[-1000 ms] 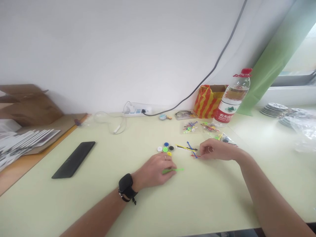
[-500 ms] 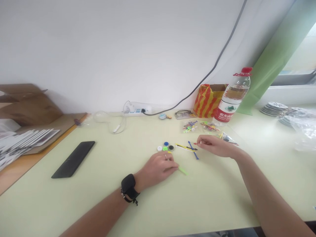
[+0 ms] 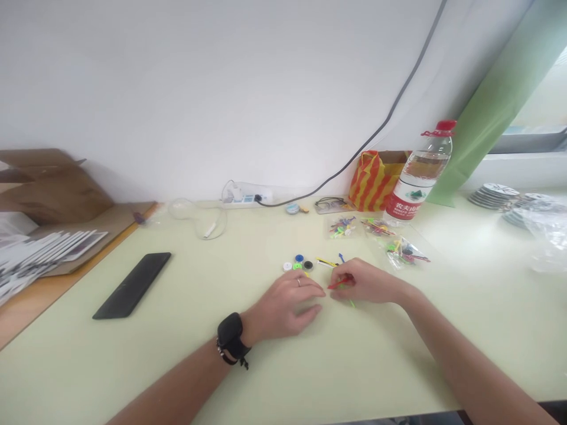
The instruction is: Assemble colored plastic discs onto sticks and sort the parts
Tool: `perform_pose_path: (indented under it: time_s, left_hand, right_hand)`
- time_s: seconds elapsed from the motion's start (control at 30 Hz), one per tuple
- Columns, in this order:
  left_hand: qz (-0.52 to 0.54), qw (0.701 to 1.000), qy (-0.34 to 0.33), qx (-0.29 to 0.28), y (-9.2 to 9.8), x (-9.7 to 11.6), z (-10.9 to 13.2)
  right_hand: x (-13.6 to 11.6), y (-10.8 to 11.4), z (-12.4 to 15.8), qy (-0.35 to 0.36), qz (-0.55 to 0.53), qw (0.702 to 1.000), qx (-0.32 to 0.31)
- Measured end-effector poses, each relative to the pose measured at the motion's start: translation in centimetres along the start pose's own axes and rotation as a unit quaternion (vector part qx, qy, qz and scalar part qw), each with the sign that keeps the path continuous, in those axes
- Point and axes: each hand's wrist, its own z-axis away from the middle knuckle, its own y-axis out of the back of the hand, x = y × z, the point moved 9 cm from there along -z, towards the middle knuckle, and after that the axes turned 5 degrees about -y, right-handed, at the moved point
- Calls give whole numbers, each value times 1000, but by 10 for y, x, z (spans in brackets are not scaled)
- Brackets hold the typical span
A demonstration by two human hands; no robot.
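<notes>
My left hand [image 3: 286, 307], with a black watch on its wrist, rests on the pale green table [image 3: 186, 354], fingers curled and fingertips close to my right hand. My right hand [image 3: 363, 282] is pinched on a small red plastic stick [image 3: 337, 283]; a green stick [image 3: 352, 303] pokes out from under it. Just behind both hands lie several small coloured round caps [image 3: 297, 264] and a few yellow, black and blue sticks [image 3: 330, 261].
A black phone [image 3: 132, 284] lies at the left. Clear bags of coloured sticks [image 3: 401, 251], a water bottle [image 3: 419, 177], a striped bag [image 3: 371, 183], glasses and a power strip [image 3: 245, 196] stand at the back. Stacked cards [image 3: 39, 257] and cardboard lie far left.
My right hand picked up the red stick near the other sticks and brought it left and nearer, close to my left hand. The green stick passed from my left fingers to beneath my right hand.
</notes>
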Motion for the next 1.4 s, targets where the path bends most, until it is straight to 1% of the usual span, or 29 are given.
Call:
perform_pose_path:
  time_s: [0.1,0.17,0.2,0.3,0.4,0.53,0.6,0.77,0.83,0.9,1.0,1.1,1.2,1.3,1.4]
  left_hand:
    - [-38,994,44,97,23,-18,3]
    - [-62,986,78,134,35,-30,6]
    - [-72,984,90,138,39,-34,8]
    - [-88,983,105,121,42,-41,9]
    - [-86,986,105,94,44,-43,9]
    - [-59,992,97,55,44,-43,9]
    - [-47,993,103,39,43,-45,10]
    - [-43,991,123,22,39,-55,13]
    - [-47,991,125,23,38,-57,14]
    - [-51,990,127,26,39,-59,14]
    - [-40,991,121,25,40,-57,14]
    - [-19,993,109,35,42,-53,13]
    - [8,993,102,63,44,-51,11]
    - [45,989,116,76,41,-52,11]
    - [104,981,137,88,36,-54,10]
  right_hand:
    - [9,8,-3,-2,20,999,46]
    - [19,18,-4,-12,45,995,92]
    - [25,24,-4,-21,55,992,114]
    - [43,35,-4,-57,70,983,159]
    - [52,39,-4,-73,84,979,171]
    - [48,36,-7,-43,94,980,169]
    - [45,35,-7,-32,93,980,174]
    - [45,35,-7,-28,80,978,189]
    - [45,38,-7,-18,75,977,201]
    - [47,42,-7,-12,73,972,225]
    - [53,47,-6,-29,89,962,257]
    - [57,46,-6,-59,111,957,262]
    - [57,45,-6,-75,119,955,261]
    - [54,46,-6,-60,103,956,267]
    - [48,51,-5,-21,66,956,284]
